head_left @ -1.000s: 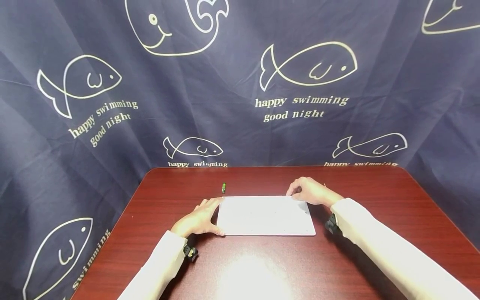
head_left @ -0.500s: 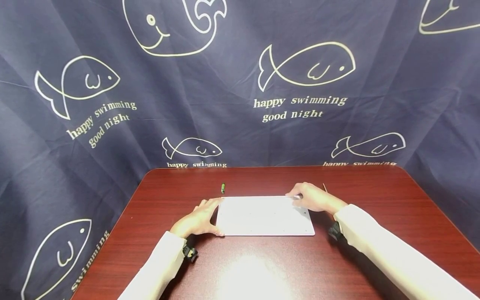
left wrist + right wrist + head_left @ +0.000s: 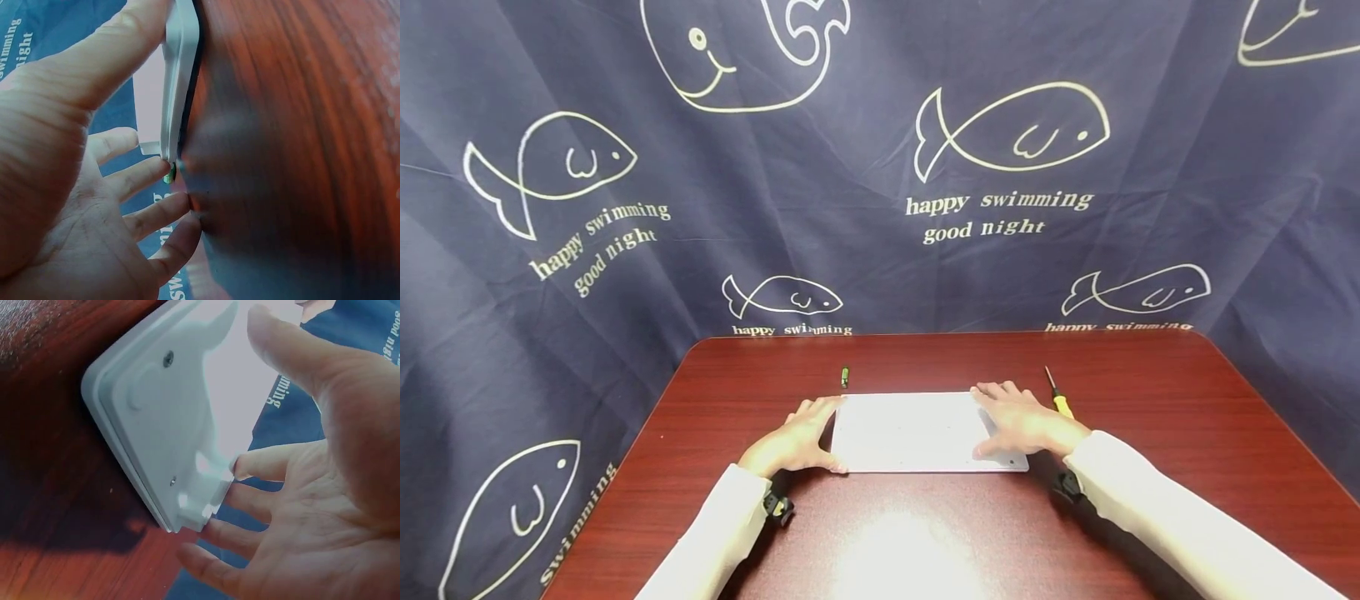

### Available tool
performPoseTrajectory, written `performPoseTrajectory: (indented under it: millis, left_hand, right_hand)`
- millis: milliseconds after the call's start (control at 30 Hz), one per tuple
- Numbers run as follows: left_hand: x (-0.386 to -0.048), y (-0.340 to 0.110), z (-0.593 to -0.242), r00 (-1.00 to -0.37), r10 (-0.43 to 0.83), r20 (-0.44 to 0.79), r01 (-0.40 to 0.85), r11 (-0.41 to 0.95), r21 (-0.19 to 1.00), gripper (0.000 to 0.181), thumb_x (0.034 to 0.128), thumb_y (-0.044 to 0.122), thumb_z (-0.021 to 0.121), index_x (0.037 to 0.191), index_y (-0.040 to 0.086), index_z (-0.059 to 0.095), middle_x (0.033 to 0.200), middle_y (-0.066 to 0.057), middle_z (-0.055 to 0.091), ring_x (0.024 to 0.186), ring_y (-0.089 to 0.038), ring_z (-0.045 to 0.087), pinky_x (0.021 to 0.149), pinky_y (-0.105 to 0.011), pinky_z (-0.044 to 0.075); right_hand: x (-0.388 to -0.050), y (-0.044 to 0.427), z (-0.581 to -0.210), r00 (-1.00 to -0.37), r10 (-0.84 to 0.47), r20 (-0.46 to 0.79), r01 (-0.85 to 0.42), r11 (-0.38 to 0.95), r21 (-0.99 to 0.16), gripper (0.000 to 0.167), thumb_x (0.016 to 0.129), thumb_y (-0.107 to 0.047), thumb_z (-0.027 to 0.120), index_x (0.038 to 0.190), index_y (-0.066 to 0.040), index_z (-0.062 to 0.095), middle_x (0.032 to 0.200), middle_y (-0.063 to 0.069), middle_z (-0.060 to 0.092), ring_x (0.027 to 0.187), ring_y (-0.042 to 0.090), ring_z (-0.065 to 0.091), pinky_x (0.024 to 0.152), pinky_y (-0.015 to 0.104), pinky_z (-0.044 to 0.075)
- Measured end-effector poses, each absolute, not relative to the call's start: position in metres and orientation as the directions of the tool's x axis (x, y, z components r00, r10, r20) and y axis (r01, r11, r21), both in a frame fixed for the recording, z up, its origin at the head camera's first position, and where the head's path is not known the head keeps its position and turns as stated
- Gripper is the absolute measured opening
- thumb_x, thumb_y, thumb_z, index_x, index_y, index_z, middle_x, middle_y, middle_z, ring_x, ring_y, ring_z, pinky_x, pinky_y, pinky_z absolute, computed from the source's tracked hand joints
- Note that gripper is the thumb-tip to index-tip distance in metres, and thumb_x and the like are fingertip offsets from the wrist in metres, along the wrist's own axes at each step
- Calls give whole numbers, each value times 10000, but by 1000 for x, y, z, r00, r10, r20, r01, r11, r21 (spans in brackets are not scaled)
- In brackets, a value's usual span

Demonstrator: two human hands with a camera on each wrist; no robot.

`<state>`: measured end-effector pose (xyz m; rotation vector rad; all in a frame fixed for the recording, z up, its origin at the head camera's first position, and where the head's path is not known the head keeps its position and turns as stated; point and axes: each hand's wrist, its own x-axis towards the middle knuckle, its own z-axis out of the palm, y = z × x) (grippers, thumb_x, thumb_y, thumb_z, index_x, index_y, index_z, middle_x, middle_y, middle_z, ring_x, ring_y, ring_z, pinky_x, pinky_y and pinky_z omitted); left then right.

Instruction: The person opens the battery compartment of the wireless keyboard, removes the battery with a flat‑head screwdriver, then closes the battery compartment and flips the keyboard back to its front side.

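Observation:
A flat white rectangular slab (image 3: pixel 902 432), shaped like a face-down keyboard, lies on the table. Small screws (image 3: pixel 168 359) are set in its surface. My left hand (image 3: pixel 793 440) holds its left end, thumb at the near edge and fingers at the far edge. At the right end, my right hand (image 3: pixel 1018 421) spreads over the slab. Its fingertips touch the far edge and the thumb lies over the top face. In the right wrist view, those fingers are apart and fairly straight beside a raised strip (image 3: pixel 200 512). The slab's underside is hidden.
A small green cylinder (image 3: pixel 845 377), like a battery, lies beyond the slab's far left corner. A screwdriver (image 3: pixel 1060 400) with a yellow handle lies to the right, behind my right hand. The reddish-brown table (image 3: pixel 760 367) meets a dark blue fish-print curtain (image 3: pixel 880 250).
My right hand has spread its fingers, and its thumb has come nearer over the slab. The dark bit at its fingertips is out of sight. More of the screwdriver shows. My left hand stays put.

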<state>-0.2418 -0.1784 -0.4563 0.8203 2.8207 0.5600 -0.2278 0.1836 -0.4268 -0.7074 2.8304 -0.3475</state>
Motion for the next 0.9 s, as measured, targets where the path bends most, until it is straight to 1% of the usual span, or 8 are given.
performPoseTrajectory:
  millis: [200, 300, 400, 533, 700, 800, 900]
  left_hand:
    - [-240, -179, -455, -846, 531, -52, 470, 787, 399, 1060, 594, 437, 873, 1450, 109, 342, 1412, -87, 391, 1245, -324, 355, 954, -543, 312]
    - [-241, -179, -456, -847, 528, -55, 464, 787, 406, 1064, 599, 438, 871, 1454, 101, 334, 1426, -114, 370, 1269, -340, 337, 970, -555, 298]
    - [-241, -179, -458, -852, 520, -64, 454, 794, 405, 1069, 609, 434, 867, 1467, 108, 319, 1424, -136, 361, 1275, -342, 326, 981, -547, 292]
    - [-241, -179, -461, -852, 520, -65, 454, 794, 405, 1078, 610, 442, 862, 1478, 126, 308, 1374, -114, 411, 1243, -318, 349, 975, -512, 302]
    - [-242, -180, -462, -846, 530, -48, 466, 781, 415, 1085, 609, 464, 853, 1482, 134, 301, 1353, -94, 439, 1228, -312, 359, 963, -512, 306]
    - [-241, -181, -461, -841, 539, -50, 473, 775, 419, 1099, 616, 468, 848, 1491, 125, 277, 1361, -109, 432, 1236, -320, 356, 961, -531, 301]
    - [-242, -181, -461, -829, 559, -29, 493, 754, 435, 1102, 628, 451, 848, 1496, 110, 260, 1359, -135, 428, 1234, -327, 356, 971, -538, 292]
  right_hand:
    - [-229, 179, -424, -856, -493, -155, -452, 859, -240, 991, 667, -466, 815, 1385, 74, 396, 1430, 244, 333, 1263, 429, 306, 958, 596, 276]
    - [-229, 176, -424, -860, -483, -168, -443, 867, -227, 1018, 635, -460, 838, 1379, 80, 400, 1430, 242, 334, 1271, 419, 305, 956, 582, 282]
    - [-229, 172, -425, -863, -475, -172, -435, 872, -225, 1082, 588, -470, 860, 1382, 89, 383, 1428, 255, 331, 1280, 419, 300, 955, 584, 279]
    - [-227, 168, -429, -869, -473, -148, -431, 869, -245, 1170, 520, -472, 892, 1404, 73, 353, 1424, 254, 331, 1286, 410, 294, 951, 592, 270]
    - [-228, 159, -435, -862, -498, -93, -460, 846, -271, 1176, 503, -444, 908, 1417, 47, 353, 1419, 236, 342, 1294, 388, 295, 964, 585, 246]
    - [-229, 152, -438, -849, -524, -65, -493, 831, -260, 1179, 504, -476, 895, 1417, 41, 357, 1408, 225, 362, 1283, 373, 314, 948, 576, 268]
    - [-231, 147, -441, -853, -520, -44, -495, 833, -246, 1187, 488, -503, 889, 1421, 14, 370, 1390, 187, 390, 1253, 338, 346, 909, 550, 305]
